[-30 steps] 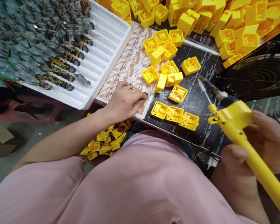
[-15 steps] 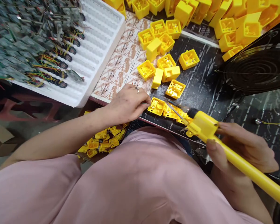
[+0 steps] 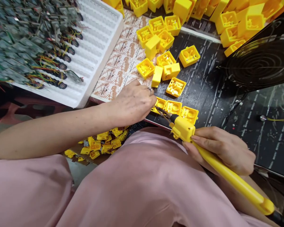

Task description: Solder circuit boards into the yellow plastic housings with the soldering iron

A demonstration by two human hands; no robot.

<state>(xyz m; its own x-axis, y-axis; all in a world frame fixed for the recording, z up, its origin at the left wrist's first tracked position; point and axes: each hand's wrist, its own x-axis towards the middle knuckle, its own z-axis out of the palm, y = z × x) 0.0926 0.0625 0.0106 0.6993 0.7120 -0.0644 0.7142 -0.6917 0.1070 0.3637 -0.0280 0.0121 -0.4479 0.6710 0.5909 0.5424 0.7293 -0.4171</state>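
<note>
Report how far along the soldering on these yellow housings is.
Done: cannot be judged from this view. In hand: the right hand holds the yellow soldering iron, tip at the leftmost housing of a row of three, steadied by the left hand. Left: the two neighbours and loose housings beyond.

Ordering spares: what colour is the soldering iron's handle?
Yellow; the soldering iron shows best in the head view.

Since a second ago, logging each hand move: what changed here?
The right hand swung the yellow soldering iron down and left, its tip now at the leftmost yellow housing in the row of three. The left hand slid right onto that housing. The foam tray of circuit boards stayed put.
</note>
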